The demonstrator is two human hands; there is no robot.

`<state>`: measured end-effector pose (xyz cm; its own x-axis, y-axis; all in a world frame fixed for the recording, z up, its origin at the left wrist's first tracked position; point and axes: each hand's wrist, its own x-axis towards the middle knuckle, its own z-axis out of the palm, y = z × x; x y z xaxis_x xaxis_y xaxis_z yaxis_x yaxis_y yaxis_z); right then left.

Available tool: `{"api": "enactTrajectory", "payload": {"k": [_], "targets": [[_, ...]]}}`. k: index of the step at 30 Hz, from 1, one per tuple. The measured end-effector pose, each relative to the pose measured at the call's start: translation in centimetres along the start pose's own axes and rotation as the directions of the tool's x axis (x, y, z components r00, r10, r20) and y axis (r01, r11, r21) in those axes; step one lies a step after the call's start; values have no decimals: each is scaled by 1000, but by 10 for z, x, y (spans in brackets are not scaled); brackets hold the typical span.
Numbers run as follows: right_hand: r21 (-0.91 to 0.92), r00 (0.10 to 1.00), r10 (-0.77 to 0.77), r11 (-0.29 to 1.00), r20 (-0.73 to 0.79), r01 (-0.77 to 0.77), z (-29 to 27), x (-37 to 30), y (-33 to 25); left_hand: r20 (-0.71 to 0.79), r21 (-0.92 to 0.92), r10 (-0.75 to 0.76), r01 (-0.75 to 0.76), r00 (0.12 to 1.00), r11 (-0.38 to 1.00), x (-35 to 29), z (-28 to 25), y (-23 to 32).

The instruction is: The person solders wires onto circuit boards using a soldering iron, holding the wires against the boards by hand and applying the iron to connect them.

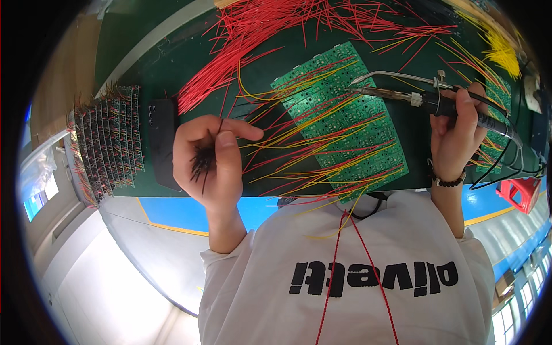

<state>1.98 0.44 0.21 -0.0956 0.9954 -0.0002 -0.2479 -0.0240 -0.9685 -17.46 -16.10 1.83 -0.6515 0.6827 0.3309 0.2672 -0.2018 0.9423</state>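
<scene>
Black wires (202, 161) bunch left of a slanted green circuit board (371, 123) beneath a soldering iron's (416, 99) tip.

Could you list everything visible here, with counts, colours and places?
Table: one, dark green, centre.
Circuit panel: one, green, mid-table.
Panel wires: many, red and yellow, across it.
Second panel: one, green, right.
Loose wires: many, red, top.
Wire bundle: one, yellow, upper right.
Wired boards: many, dark, far left.
Block: one, black, left.
Soldering iron: one, black and silver, right.
Thin wires: several, black, left.
Shirt: one, white, bottom.
Bracelet: one, black, right wrist.
Left hand: one, bare, holding thin wires.
Right hand: one, bare, gripping iron.
</scene>
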Motion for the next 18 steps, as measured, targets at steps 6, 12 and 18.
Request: {"api": "enactTrajectory", "payload": {"k": [6,12,18], "targets": [[8,1000,-28,1000,-7,28,-4,0,0,141,102,-7,-7,990,995,23,4,2],[14,1000,-17,1000,-12,17,-5,1,-1,352,285,-63,-43,934,958,40,19,-15],[-39,999,-46,998,18,47,-7,5,3,459,349,164,-347,873,870,34,31,-33]]}}
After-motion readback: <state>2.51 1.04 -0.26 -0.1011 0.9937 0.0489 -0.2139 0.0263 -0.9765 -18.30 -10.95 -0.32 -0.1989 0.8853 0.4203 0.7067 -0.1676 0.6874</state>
